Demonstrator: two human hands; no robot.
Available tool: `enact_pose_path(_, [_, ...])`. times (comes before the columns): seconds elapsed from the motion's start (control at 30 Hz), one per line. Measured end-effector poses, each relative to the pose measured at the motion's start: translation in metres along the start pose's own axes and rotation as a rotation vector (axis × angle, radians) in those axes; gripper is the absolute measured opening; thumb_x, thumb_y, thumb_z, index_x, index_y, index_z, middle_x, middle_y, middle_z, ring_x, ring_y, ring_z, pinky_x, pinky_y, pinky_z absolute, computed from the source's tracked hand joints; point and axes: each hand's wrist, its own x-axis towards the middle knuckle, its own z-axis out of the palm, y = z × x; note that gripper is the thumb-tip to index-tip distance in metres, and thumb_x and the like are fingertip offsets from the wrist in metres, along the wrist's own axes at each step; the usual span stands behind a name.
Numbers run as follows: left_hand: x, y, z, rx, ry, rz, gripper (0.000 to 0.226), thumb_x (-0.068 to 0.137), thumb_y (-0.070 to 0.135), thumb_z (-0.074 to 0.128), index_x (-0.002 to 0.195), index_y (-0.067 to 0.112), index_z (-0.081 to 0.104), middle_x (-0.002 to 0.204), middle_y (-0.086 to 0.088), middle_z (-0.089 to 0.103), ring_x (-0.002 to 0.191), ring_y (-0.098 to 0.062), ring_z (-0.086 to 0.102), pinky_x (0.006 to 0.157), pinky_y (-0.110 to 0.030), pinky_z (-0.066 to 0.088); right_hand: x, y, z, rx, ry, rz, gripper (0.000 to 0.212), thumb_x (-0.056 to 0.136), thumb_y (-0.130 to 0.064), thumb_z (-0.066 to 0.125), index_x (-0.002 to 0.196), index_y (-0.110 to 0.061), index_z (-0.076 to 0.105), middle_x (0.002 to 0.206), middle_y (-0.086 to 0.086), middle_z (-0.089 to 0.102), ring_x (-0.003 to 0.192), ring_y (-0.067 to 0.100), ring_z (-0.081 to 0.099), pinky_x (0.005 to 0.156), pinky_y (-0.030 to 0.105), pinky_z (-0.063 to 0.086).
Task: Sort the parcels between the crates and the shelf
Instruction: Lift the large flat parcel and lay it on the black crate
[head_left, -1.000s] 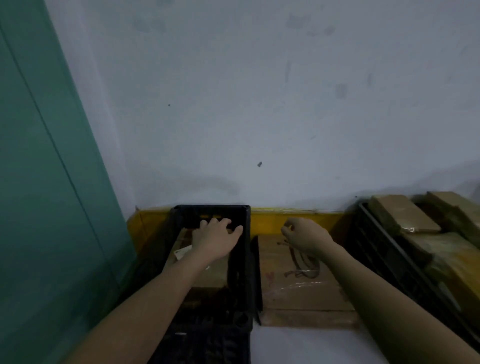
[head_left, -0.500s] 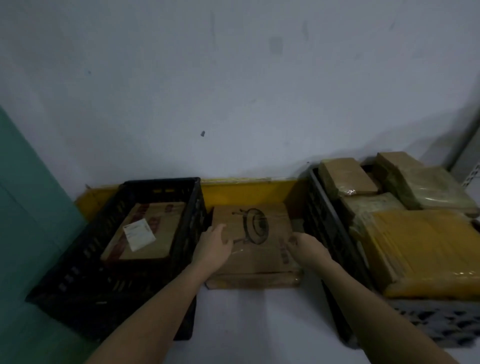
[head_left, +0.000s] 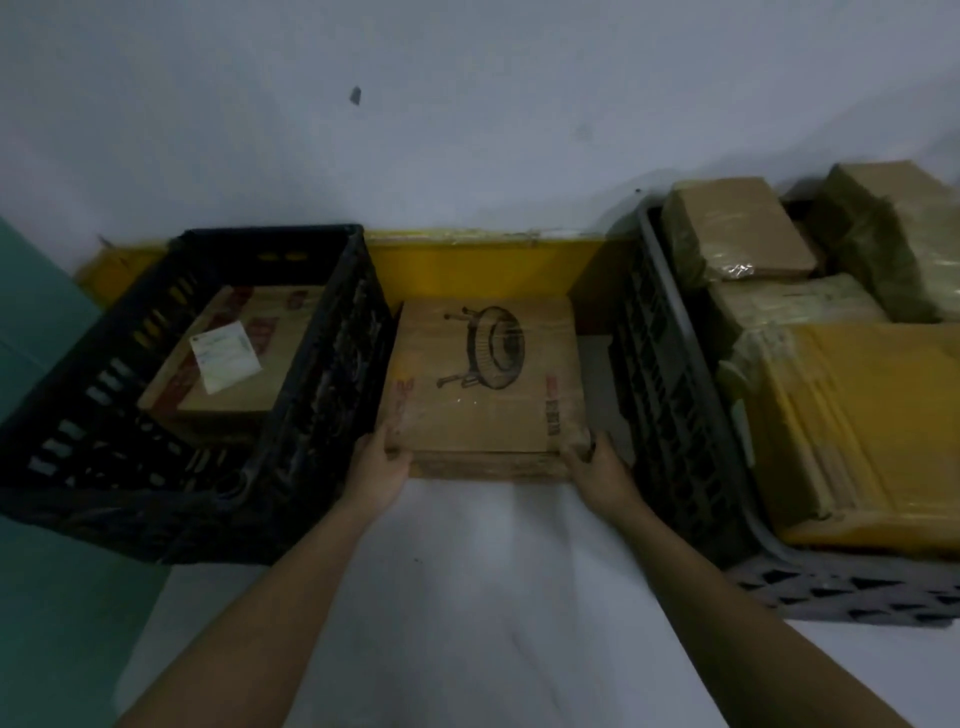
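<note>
Clearly both hands, left hand (head_left: 376, 467) and right hand (head_left: 597, 470), are closing their fingers on the near corners of the cardboard box (head_left: 485, 384) lying between the black crate (head_left: 332, 332), already holding one parcel, and the grey crate (head_left: 670, 364), so most sorting is remaining

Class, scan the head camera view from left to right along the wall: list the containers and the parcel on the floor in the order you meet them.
Black plastic crate holding a labelled cardboard box → flat brown cardboard parcel with a printed drawing → grey plastic crate filled with wrapped parcels.
</note>
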Motion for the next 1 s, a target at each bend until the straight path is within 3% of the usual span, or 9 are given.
enact_pose_path(0.07, [0.004, -0.006, 0.005, 0.026, -0.015, -0.002, 0.062, 0.099, 0.021, 0.050, 0.156, 0.032, 0.027, 0.152, -0.012, 0.031, 0.132, -0.033, 0.042, 0.112, -0.038, 0.036, 0.006, 0.007, 0.004, 0.037, 0.016, 0.000, 0.053, 0.100, -0.034, 0.056, 0.146, -0.013, 0.038, 0.140, 0.010, 0.053, 0.124, 0.030, 0.053, 0.103, 0.043, 0.047])
enact_pose_path(0.2, [-0.008, -0.021, 0.014, 0.044, -0.010, -0.035, 0.063, 0.101, 0.019, 0.051, 0.157, 0.029, 0.024, 0.151, -0.012, 0.026, 0.133, -0.034, 0.041, 0.113, -0.035, 0.032, 0.000, 0.018, 0.020, 0.043, 0.021, 0.032, 0.053, 0.099, -0.035, 0.056, 0.145, -0.018, 0.036, 0.141, 0.010, 0.048, 0.123, 0.030, 0.052, 0.103, 0.041, 0.045])
enact_pose_path(0.4, [-0.069, -0.048, 0.023, 0.126, 0.030, 0.019, 0.067, 0.099, 0.026, 0.055, 0.157, 0.031, 0.022, 0.150, -0.008, 0.028, 0.132, -0.031, 0.042, 0.112, -0.042, 0.039, -0.047, 0.040, 0.014, 0.014, 0.034, 0.012, 0.052, 0.102, -0.031, 0.053, 0.145, -0.009, 0.035, 0.139, 0.010, 0.048, 0.116, 0.025, 0.053, 0.090, 0.029, 0.039])
enact_pose_path(0.5, [-0.102, -0.049, 0.022, 0.164, 0.044, 0.049, 0.063, 0.100, 0.027, 0.055, 0.156, 0.026, 0.027, 0.149, -0.008, 0.029, 0.136, -0.027, 0.035, 0.113, -0.035, 0.033, -0.076, 0.054, 0.007, 0.037, 0.088, -0.004, 0.048, 0.102, -0.028, 0.054, 0.142, -0.007, 0.037, 0.134, 0.008, 0.049, 0.117, 0.020, 0.049, 0.093, 0.030, 0.039])
enact_pose_path(0.7, [-0.136, -0.065, -0.003, 0.042, 0.154, 0.017, 0.035, 0.096, 0.027, 0.062, 0.128, 0.016, 0.054, 0.116, 0.000, 0.048, 0.112, -0.024, 0.055, 0.086, -0.028, 0.042, -0.115, 0.068, 0.017, 0.117, 0.081, 0.119, 0.033, 0.097, -0.037, 0.060, 0.116, -0.016, 0.042, 0.124, 0.009, 0.049, 0.108, 0.025, 0.055, 0.086, 0.035, 0.043])
enact_pose_path(0.77, [-0.135, -0.071, -0.007, -0.012, 0.158, -0.089, 0.049, 0.091, 0.035, 0.068, 0.129, 0.010, 0.049, 0.114, -0.004, 0.052, 0.108, -0.027, 0.058, 0.081, -0.032, 0.045, -0.122, 0.067, 0.018, 0.109, 0.044, 0.170, 0.047, 0.096, -0.048, 0.058, 0.126, -0.014, 0.044, 0.130, 0.011, 0.045, 0.112, 0.025, 0.052, 0.093, 0.036, 0.043])
enact_pose_path(0.83, [-0.140, -0.079, -0.003, -0.010, 0.091, -0.174, 0.068, 0.087, 0.043, 0.072, 0.139, 0.008, 0.045, 0.124, -0.009, 0.051, 0.112, -0.028, 0.056, 0.089, -0.038, 0.049, -0.132, 0.075, 0.016, 0.037, 0.006, 0.205, 0.061, 0.098, -0.053, 0.052, 0.146, -0.017, 0.039, 0.141, 0.010, 0.036, 0.127, 0.030, 0.043, 0.105, 0.039, 0.036])
enact_pose_path(0.93, [-0.153, -0.093, 0.013, -0.017, 0.029, -0.187, 0.060, 0.087, 0.045, 0.071, 0.133, 0.014, 0.049, 0.126, -0.011, 0.047, 0.118, -0.029, 0.050, 0.099, -0.044, 0.047, -0.144, 0.088, 0.013, 0.009, -0.021, 0.219, 0.060, 0.100, -0.056, 0.044, 0.151, -0.027, 0.034, 0.149, 0.010, 0.035, 0.140, 0.031, 0.029, 0.113, 0.043, 0.027])
enact_pose_path(1.0, [-0.158, -0.091, 0.014, -0.145, 0.007, -0.207, 0.049, 0.092, 0.040, 0.067, 0.129, 0.015, 0.047, 0.121, -0.007, 0.051, 0.112, -0.026, 0.053, 0.093, -0.038, 0.047, -0.148, 0.083, 0.017, 0.094, -0.022, 0.226, 0.060, 0.099, -0.057, 0.044, 0.150, -0.028, 0.034, 0.147, 0.008, 0.041, 0.135, 0.030, 0.035, 0.110, 0.044, 0.031])
